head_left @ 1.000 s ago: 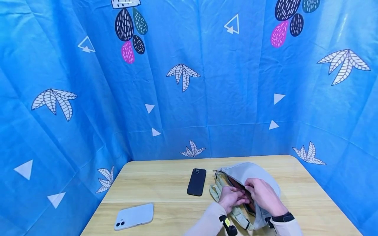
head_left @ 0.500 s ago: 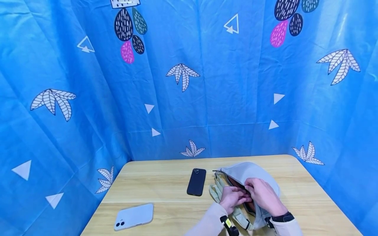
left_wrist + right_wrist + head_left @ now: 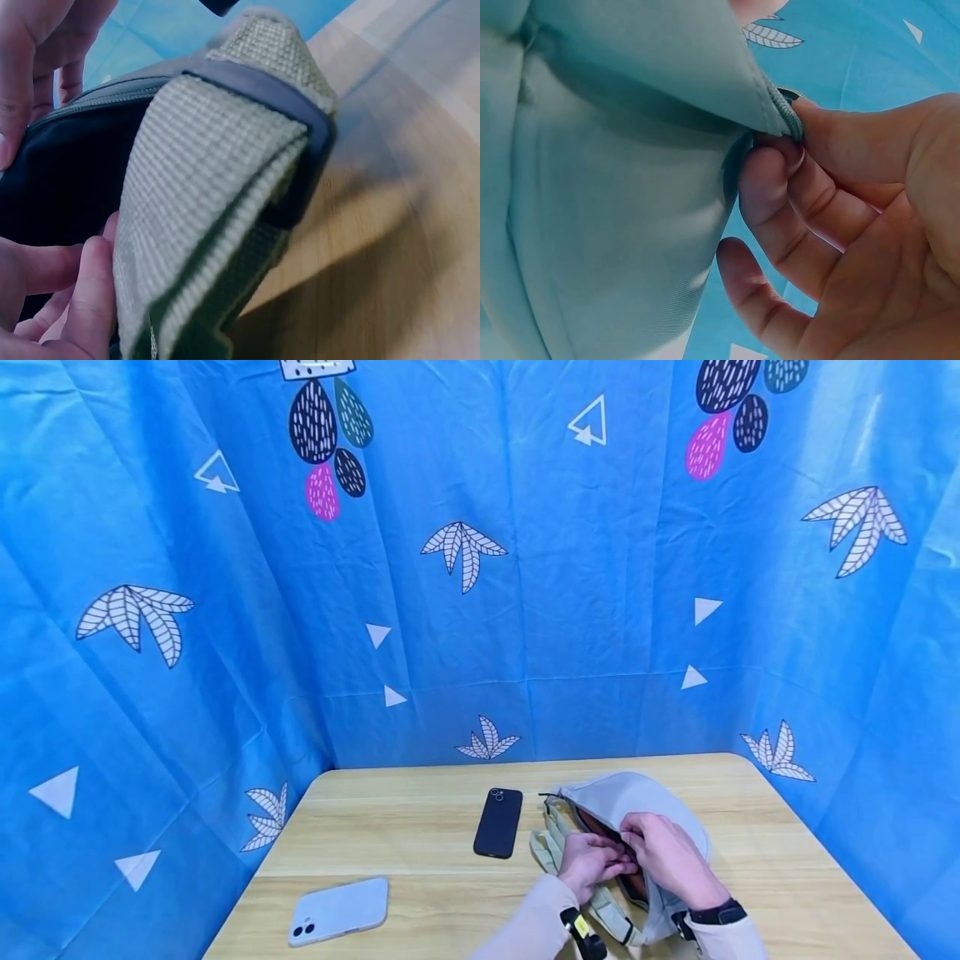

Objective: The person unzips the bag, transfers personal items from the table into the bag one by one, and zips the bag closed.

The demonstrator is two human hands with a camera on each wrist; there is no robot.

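A pale grey crescent-shaped crossbody bag (image 3: 611,789) lies on the wooden table, its zip undone along the side facing left. Dark lining (image 3: 52,180) shows inside the gap. Using thumb and fingers, my right hand (image 3: 671,860) pinches the zipped edge (image 3: 776,105) and lifts it. My left hand (image 3: 588,864) reaches over the opposite edge, with curled fingers gripping at the mouth of the bag; its fingertips are partly hidden there. A light green woven strap (image 3: 210,150) with a black buckle (image 3: 315,142) hangs beside the left hand.
Left of the bag, a black phone (image 3: 498,823) lies camera side up. A pale blue-white phone (image 3: 339,912) rests nearer the front left of the wooden table (image 3: 427,852). Blue patterned cloth (image 3: 585,635) surrounds the table behind and at both sides.
The left fingers shift slightly at the bag's mouth. The right hand keeps its hold on the zipped edge, and the bag and both phones stay where they were.
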